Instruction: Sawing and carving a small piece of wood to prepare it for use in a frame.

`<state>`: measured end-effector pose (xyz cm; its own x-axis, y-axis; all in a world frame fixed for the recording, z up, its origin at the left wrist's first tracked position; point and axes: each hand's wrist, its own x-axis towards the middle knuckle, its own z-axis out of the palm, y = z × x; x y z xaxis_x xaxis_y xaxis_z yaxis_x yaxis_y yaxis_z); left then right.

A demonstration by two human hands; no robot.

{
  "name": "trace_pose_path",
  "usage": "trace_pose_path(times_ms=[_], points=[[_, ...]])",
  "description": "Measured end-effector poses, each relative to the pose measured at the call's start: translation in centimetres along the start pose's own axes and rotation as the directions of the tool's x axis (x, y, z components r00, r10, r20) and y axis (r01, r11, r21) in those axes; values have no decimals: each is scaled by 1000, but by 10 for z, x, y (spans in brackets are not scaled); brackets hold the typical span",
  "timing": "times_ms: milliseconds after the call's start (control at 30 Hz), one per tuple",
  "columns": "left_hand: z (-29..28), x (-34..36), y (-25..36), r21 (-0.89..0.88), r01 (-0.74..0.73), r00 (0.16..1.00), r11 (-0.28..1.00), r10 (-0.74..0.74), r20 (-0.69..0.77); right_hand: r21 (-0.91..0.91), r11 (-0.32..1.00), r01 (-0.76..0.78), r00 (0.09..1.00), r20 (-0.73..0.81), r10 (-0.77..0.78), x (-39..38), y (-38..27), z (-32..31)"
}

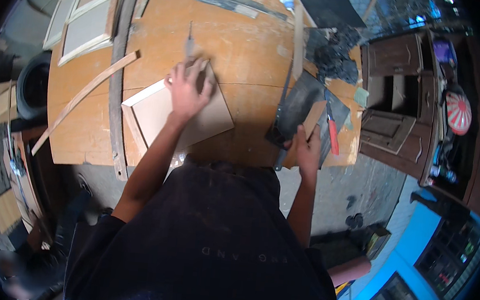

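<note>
A thin pale panel (202, 121) lies tilted on the worktable, with light wooden strips (147, 93) along its left edges. My left hand (188, 91) is over the panel's far part with its fingers apart, slightly blurred. Just beyond those fingers is a narrow pointed tool (189, 47), too blurred to name. On the right, my right hand (307, 151) is closed around a short flat wooden strip (313, 117), which points away from me. Beneath it lie a dark flat sheet (301, 101) and a tool with a red handle (332, 136).
A long wooden bar (117, 82) crosses the worktable (240, 144) at left, beside a slim curved strip (85, 93). Framed panels (91, 22) lie at far left. Dark flat strips (230, 5) rest at the back. A brown cabinet (396, 55) stands at right.
</note>
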<state>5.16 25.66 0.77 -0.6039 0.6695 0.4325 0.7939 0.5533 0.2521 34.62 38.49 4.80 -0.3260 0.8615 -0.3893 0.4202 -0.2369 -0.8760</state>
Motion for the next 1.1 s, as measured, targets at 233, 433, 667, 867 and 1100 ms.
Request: trace_pose_path(times_ms=[233,433,667,867,1100], points=[[27,-21,164,-824,317,826,469,290,483,49,998,-47,977,212,36,-43,2,-24],[25,-30,166,-508,848,390,151,471,791,271,945,-184,963,244,117,-67,0,-25],[-24,-18,147,-357,930,356,-88,460,813,426,892,-153,966,254,44,-47,2,11],[-62,13,66,-650,758,650,-53,-22,760,-420,908,16,999,-28,-30,-39,62,-9],[-91,-5,23,-521,851,509,-74,-133,850,-616,787,45,999,21,-41,-31,34,7]])
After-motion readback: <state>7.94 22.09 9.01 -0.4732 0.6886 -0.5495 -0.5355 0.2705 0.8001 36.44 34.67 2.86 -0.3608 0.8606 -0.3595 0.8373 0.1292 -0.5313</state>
